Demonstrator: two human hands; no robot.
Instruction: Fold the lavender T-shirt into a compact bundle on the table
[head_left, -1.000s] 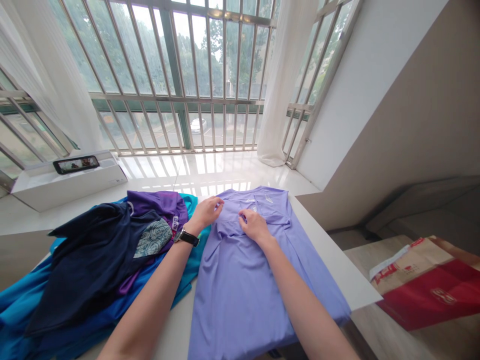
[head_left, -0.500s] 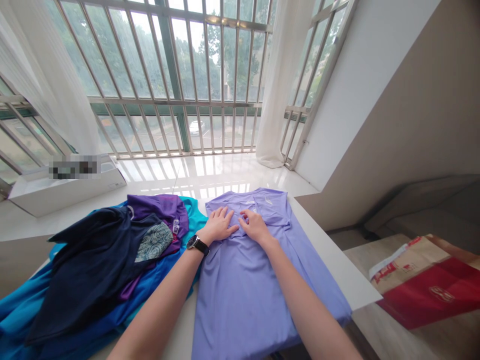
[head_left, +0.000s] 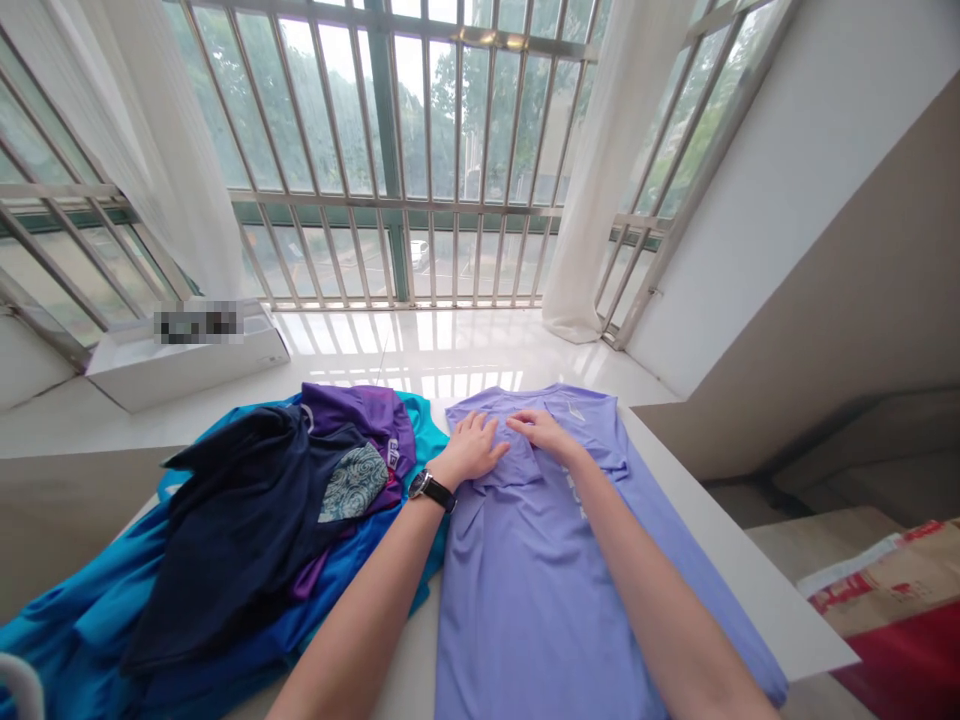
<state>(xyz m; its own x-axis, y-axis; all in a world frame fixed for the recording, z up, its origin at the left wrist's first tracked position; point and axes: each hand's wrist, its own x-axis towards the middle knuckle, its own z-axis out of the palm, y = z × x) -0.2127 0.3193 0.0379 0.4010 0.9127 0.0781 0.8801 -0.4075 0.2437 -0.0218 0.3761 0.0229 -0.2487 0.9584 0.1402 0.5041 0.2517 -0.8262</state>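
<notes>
A lavender short-sleeved shirt (head_left: 525,580) lies spread over the white surface before me, its collar end towards the window. My left hand (head_left: 476,448) rests flat on its upper left part, fingers spread, with a black-strapped watch (head_left: 431,490) on the wrist. Just to the right, my right hand (head_left: 546,432) hovers over or lightly touches the upper chest. Its fingers are loosely stretched to the left, and no cloth is visibly gripped. The shirt has small creases around both hands. Some white lettering (head_left: 576,490) shows beside the right wrist.
Left of the shirt lies a heap of clothes: a navy garment (head_left: 225,540), a purple one (head_left: 360,410) and blue ones (head_left: 97,580). A white box (head_left: 187,365) stands on the sill by the barred window. A red and beige bag (head_left: 892,610) sits lower right.
The view has turned left, so everything sits further right in the picture. My right hand has shifted slightly right, away from the left hand, and its curled fingers have straightened.
</notes>
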